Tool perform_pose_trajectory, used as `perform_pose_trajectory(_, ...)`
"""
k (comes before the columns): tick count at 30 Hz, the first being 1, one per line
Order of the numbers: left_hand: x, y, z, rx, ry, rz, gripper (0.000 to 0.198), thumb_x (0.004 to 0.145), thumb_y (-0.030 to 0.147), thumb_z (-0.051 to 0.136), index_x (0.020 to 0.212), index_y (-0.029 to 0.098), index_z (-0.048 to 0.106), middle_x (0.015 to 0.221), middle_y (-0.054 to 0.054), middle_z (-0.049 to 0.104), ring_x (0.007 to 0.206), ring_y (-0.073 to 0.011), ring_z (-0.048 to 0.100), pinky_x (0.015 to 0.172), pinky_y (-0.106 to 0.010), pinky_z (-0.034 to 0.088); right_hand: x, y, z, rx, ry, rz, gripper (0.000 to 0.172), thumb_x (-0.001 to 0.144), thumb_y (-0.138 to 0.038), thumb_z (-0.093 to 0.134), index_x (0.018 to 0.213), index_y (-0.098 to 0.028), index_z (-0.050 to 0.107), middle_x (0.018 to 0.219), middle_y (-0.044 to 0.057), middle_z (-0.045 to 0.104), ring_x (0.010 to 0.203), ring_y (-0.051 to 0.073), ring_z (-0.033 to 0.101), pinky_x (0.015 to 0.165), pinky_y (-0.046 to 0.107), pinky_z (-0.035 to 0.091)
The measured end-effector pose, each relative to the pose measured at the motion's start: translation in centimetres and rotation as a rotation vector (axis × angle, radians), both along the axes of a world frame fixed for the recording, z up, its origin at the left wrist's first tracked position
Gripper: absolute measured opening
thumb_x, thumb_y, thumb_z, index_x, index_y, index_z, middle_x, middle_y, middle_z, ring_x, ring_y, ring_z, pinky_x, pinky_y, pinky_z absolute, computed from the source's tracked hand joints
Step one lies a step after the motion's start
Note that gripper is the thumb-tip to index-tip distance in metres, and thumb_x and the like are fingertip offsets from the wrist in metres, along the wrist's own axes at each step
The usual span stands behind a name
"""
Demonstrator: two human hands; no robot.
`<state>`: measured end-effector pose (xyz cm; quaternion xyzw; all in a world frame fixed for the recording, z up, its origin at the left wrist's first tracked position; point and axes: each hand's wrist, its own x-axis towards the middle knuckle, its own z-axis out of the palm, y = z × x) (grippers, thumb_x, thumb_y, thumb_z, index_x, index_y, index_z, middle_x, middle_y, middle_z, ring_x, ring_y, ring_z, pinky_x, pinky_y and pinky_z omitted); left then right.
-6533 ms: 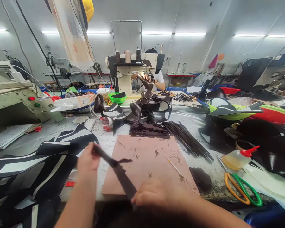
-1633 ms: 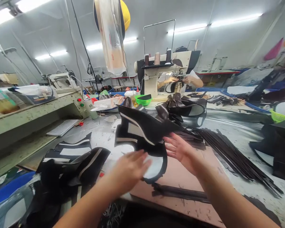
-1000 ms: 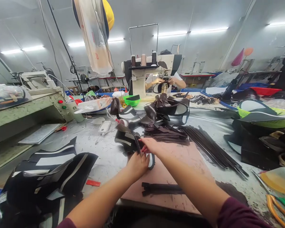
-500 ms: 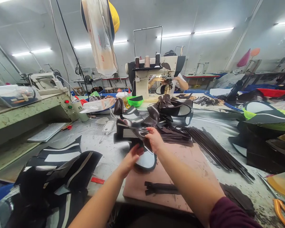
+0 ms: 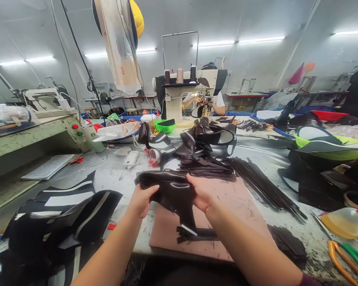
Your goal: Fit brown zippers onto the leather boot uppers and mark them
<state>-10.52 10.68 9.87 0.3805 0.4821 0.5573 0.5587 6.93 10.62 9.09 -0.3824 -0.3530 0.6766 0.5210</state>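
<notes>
Between my two hands is a dark brown leather shoe upper point(image 5: 170, 192), its glossy side facing up. My left hand point(image 5: 143, 198) grips its left edge, thumb on top. At the right edge my right hand point(image 5: 198, 192) closes on it, fingers partly hidden beneath. The piece hangs over a pinkish board point(image 5: 241, 214), and its lower strip reaches down to a dark zipper point(image 5: 201, 234) lying there. Behind it lie a stack of dark strips point(image 5: 205, 166) and a long bundle of dark strips point(image 5: 262, 184).
Black pieces with white strips point(image 5: 68, 198) are heaped at left. A green bowl point(image 5: 165, 126) stands before a sewing machine point(image 5: 176, 97), where another person's hands point(image 5: 217, 104) work. Orange-handled scissors point(image 5: 335, 258) and a bottle of yellowish liquid point(image 5: 343, 224) are at right.
The leather upper has come nearer and been turned, now showing its glossy brown side instead of the lining. My left hand, loose before, has taken hold of its left edge.
</notes>
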Motion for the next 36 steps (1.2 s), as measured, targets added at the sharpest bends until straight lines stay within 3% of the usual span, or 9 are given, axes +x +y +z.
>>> perform_pose_trajectory(4, -1.0, 0.3, -0.4, 0.136, 0.208, -0.052, 0.044, 0.047, 0.024, 0.078, 0.088, 0.012, 0.066, 0.091, -0.010, 0.069, 0.093, -0.0288, 0.061, 0.088, -0.044, 0.045, 0.7, 0.0, 0.4, -0.179, 0.184, -0.032, 0.011, 0.068, -0.030, 0.062, 0.071, -0.019, 0.061, 0.071, 0.001, 0.066, 0.070, 0.015, 0.060, 0.069, 0.028, 0.046)
perform_pose_trajectory(10, 0.3, 0.7, 0.3, 0.212, 0.352, -0.088, 0.033, 0.053, 0.026, 0.074, 0.083, 0.013, 0.067, 0.086, -0.008, 0.069, 0.089, -0.0281, 0.062, 0.086, -0.043, 0.046, 3.1, 0.4, 0.3, -0.082, -0.054, -0.100, 0.021, 0.063, -0.040, 0.063, 0.068, -0.020, 0.059, 0.077, 0.001, 0.064, 0.077, 0.017, 0.056, 0.073, 0.031, 0.042)
perform_pose_trajectory(16, 4.4, 1.2, 1.3, 0.206, 0.199, -0.099, 0.040, 0.057, 0.022, 0.066, 0.096, 0.015, 0.061, 0.093, -0.006, 0.066, 0.091, -0.0248, 0.059, 0.083, -0.040, 0.047, 4.1, -5.0, -0.2, 0.309, -0.437, -0.692, 0.021, 0.072, -0.040, 0.054, 0.089, -0.027, 0.059, 0.095, 0.002, 0.060, 0.094, 0.020, 0.053, 0.083, 0.036, 0.040)
perform_pose_trajectory(19, 6.8, 0.5, 2.4, 0.153, 0.025, -0.199, 0.045, 0.056, 0.018, 0.060, 0.101, 0.018, 0.056, 0.091, -0.003, 0.064, 0.086, -0.0207, 0.060, 0.073, -0.035, 0.051, 3.5, -6.4, -0.4, 0.277, -0.438, -0.246, 0.022, 0.068, -0.046, 0.057, 0.072, -0.025, 0.063, 0.069, 0.004, 0.061, 0.068, 0.021, 0.058, 0.063, 0.035, 0.045)
perform_pose_trajectory(22, 9.2, 0.6, 3.6, 0.111, -0.039, -0.304, 0.041, 0.055, 0.015, 0.054, 0.096, 0.018, 0.056, 0.081, 0.000, 0.062, 0.074, -0.0170, 0.060, 0.067, -0.033, 0.052, 3.7, -3.8, 0.4, 0.015, -0.111, 0.061, 0.038, 0.069, -0.056, 0.049, 0.078, -0.023, 0.064, 0.070, 0.005, 0.064, 0.065, 0.021, 0.061, 0.053, 0.033, 0.046)
perform_pose_trajectory(27, 11.3, 4.9, 6.9, 0.148, 0.165, -0.324, 0.024, 0.062, 0.011, 0.051, 0.085, 0.014, 0.055, 0.074, -0.002, 0.059, 0.068, -0.0186, 0.059, 0.060, -0.037, 0.052, 6.2, 4.3, 4.4, 0.066, -0.150, -0.291, 0.024, 0.065, -0.041, 0.060, 0.074, -0.019, 0.060, 0.074, 0.000, 0.063, 0.075, 0.017, 0.060, 0.069, 0.032, 0.049)
perform_pose_trajectory(31, 10.6, 6.6, 9.1, 0.287, 0.275, -0.298, 0.030, 0.070, 0.014, 0.056, 0.099, 0.015, 0.051, 0.076, -0.002, 0.058, 0.056, -0.0159, 0.060, 0.056, -0.034, 0.051, 7.1, 5.4, 7.5, 0.544, -0.442, -0.566, 0.024, 0.063, -0.036, 0.067, 0.080, -0.019, 0.062, 0.085, -0.003, 0.062, 0.096, 0.016, 0.055, 0.091, 0.032, 0.040)
perform_pose_trajectory(33, 10.0, 5.8, 8.2, 0.332, 0.277, -0.288, 0.033, 0.071, 0.016, 0.058, 0.103, 0.016, 0.048, 0.076, -0.002, 0.058, 0.050, -0.0140, 0.059, 0.051, -0.029, 0.049, 6.9, 3.7, 7.3, 0.548, -0.535, -0.557, 0.022, 0.065, -0.038, 0.066, 0.078, -0.021, 0.063, 0.079, -0.003, 0.062, 0.085, 0.015, 0.058, 0.087, 0.033, 0.043)
perform_pose_trajectory(36, 9.4, 3.4, 3.7, 0.245, 0.289, -0.354, 0.032, 0.069, 0.019, 0.059, 0.099, 0.016, 0.048, 0.070, -0.001, 0.057, 0.042, -0.0101, 0.055, 0.038, -0.018, 0.040, 6.1, -0.1, 4.3, 0.250, -0.691, -0.329, 0.028, 0.072, -0.043, 0.059, 0.054, -0.021, 0.060, 0.053, -0.003, 0.056, 0.055, 0.014, 0.056, 0.071, 0.034, 0.049)
